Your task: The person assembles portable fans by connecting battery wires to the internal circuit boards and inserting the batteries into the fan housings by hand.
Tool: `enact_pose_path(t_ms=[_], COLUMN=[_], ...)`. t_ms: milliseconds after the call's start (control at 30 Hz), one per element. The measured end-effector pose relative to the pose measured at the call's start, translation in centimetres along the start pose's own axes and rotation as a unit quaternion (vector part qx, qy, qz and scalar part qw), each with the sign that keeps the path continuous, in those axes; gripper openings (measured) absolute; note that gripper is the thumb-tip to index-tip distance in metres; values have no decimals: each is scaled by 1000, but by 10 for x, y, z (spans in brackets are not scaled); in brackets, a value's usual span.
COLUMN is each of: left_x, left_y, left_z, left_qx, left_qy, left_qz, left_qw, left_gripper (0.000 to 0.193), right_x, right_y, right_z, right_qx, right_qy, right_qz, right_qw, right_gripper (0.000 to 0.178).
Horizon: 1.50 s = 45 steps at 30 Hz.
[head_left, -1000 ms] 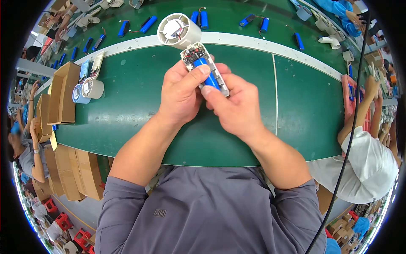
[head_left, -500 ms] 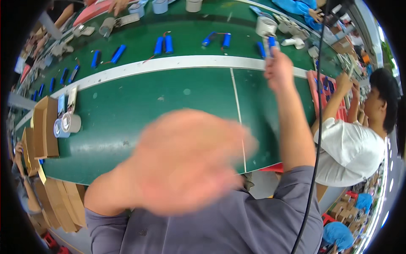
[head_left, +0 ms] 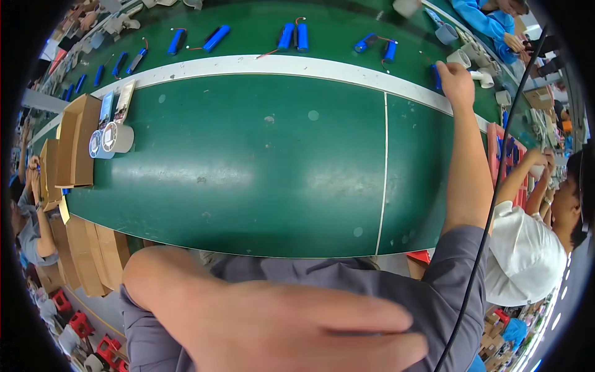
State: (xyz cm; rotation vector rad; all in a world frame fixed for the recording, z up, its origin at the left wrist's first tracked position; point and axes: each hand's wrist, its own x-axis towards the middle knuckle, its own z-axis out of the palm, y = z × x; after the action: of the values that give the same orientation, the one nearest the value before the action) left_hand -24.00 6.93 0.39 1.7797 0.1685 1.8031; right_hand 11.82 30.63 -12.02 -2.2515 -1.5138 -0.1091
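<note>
My right hand (head_left: pixel 458 84) reaches over the white rail at the far right, its fingers closed at a blue battery pack (head_left: pixel 436 77). The pack shows beside the fingertips; the part under the fingers is hidden. Low in the middle, close to the camera, is my left hand (head_left: pixel 310 322), blurred, with its fingers stretched out and nothing visible in them. More blue battery packs with thin red wires lie along the green strip beyond the rail, such as a side-by-side pair (head_left: pixel 293 38) and a pack (head_left: pixel 216 38) further left.
A white rail (head_left: pixel 260 65) crosses beyond the green tabletop (head_left: pixel 260 149). An open cardboard box (head_left: pixel 79 142), a blue cup and a white cup (head_left: pixel 119 137) stand at left. A black cable (head_left: pixel 486 229) hangs at right, before a person in white (head_left: pixel 520 254) and a red tray (head_left: pixel 494 139).
The view has shifted, so the table and packs sit further right and higher. My left hand has dropped toward the lower edge. My right hand stays out by the packs.
</note>
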Motion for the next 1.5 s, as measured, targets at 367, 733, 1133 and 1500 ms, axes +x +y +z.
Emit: enact_pose_path(t_ms=[367, 733, 1133, 1500], left_x=[-70, 19, -42, -83], left_y=[-8, -94, -72, -61], left_z=[-305, -310, -177, -169], left_qx=[693, 738, 537, 510], left_qy=[42, -253, -490, -75], left_qz=[-316, -493, -137, -438], left_qw=[646, 386, 673, 736], left_gripper=[50, 50, 40, 39], right_x=[29, -95, -208, -236], right_y=[29, -89, -137, -165], right_z=[21, -20, -35, -33], right_qx=[84, 405, 603, 668], right_qy=[-69, -228, -338, -320], right_qz=[-99, -11, -8, -36], right_qw=[989, 886, 723, 671], right_gripper=[14, 12, 11, 10])
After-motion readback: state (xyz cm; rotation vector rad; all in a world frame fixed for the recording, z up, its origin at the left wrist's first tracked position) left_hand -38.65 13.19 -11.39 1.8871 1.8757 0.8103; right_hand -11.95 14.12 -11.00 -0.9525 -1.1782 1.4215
